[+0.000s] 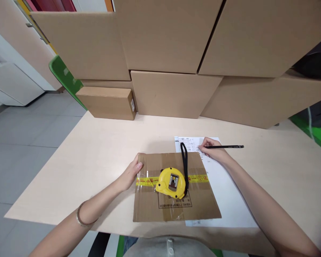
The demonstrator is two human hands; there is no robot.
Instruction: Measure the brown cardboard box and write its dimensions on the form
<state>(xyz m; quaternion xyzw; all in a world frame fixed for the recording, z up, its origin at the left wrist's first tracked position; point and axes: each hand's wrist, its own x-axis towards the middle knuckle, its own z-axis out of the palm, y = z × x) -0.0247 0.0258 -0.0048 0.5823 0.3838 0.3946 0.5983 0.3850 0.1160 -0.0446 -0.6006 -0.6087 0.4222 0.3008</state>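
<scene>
A flat brown cardboard box (173,207) sealed with yellow tape lies near the table's front edge. A yellow tape measure (171,184) with a black strap rests on top of it. My left hand (131,175) holds the box's left edge, fingers curled over it. My right hand (212,152) grips a black pencil (227,146), its tip on a white printed sheet (224,192) that lies partly under the box's right side.
The pale wooden table (96,157) has a small closed carton (107,102) at the back left. Large stacked cardboard boxes (173,92) wall off the far side. A green edge (65,80) shows at the left, grey floor beyond.
</scene>
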